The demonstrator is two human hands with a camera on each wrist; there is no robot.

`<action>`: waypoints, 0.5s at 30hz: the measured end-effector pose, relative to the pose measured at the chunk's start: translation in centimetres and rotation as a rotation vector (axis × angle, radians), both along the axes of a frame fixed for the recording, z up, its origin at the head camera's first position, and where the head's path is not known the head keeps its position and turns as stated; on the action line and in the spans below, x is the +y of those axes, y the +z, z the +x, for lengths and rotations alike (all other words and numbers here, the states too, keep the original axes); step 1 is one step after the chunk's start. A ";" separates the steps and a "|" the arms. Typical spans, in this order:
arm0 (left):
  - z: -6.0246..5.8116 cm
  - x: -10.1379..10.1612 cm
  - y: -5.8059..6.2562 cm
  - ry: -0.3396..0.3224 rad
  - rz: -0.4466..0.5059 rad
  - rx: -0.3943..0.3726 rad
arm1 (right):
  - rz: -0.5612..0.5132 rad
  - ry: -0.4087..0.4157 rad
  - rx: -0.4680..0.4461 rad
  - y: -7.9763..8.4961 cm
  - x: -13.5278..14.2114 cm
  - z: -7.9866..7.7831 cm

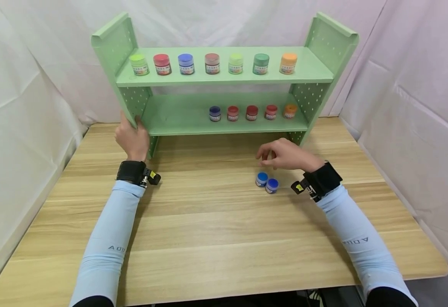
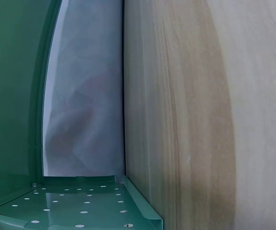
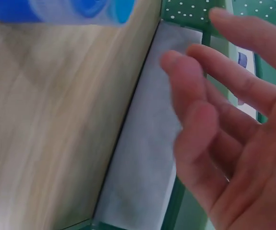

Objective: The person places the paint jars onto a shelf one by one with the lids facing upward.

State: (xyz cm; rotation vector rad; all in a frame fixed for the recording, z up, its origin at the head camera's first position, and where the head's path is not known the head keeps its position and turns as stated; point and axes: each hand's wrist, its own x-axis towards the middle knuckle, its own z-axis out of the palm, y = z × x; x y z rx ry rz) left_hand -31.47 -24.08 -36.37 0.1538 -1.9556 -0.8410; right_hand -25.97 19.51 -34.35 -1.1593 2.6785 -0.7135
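Note:
My left hand (image 1: 133,138) grips the lower front edge of the left side panel of a green two-tier shelf (image 1: 228,131), thumb on the inner side. The left wrist view shows only the shelf's perforated side panel (image 2: 80,206) and the tabletop, the hand itself out of sight. Over the table in front of the shelf, my right hand (image 1: 287,154) is held with loosely bent fingers and nothing in them. Just nearer than it stand two small blue-lidded jars, a lighter blue jar (image 1: 261,179) and a darker blue jar (image 1: 272,186), side by side on the wood.
Several jars line the upper tier, from a lime green jar (image 1: 139,65) to an orange jar (image 1: 288,63). Smaller ones fill the lower tier's right half, including a navy jar (image 1: 214,114) and an orange-lidded jar (image 1: 290,111). White cloth (image 1: 24,94) hangs around the wooden table (image 1: 208,238).

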 end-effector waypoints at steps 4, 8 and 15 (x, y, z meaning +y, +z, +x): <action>-0.2 0.0 -0.1 -0.006 0.009 0.004 | 0.052 -0.012 -0.087 -0.5 0.4 0.0; -0.3 0.0 -0.3 -0.007 0.007 0.004 | 0.089 -0.012 -0.113 -1.1 0.6 -0.1; -0.3 -0.2 -0.2 -0.004 0.007 0.004 | 0.117 0.018 -0.166 -1.8 0.4 -0.2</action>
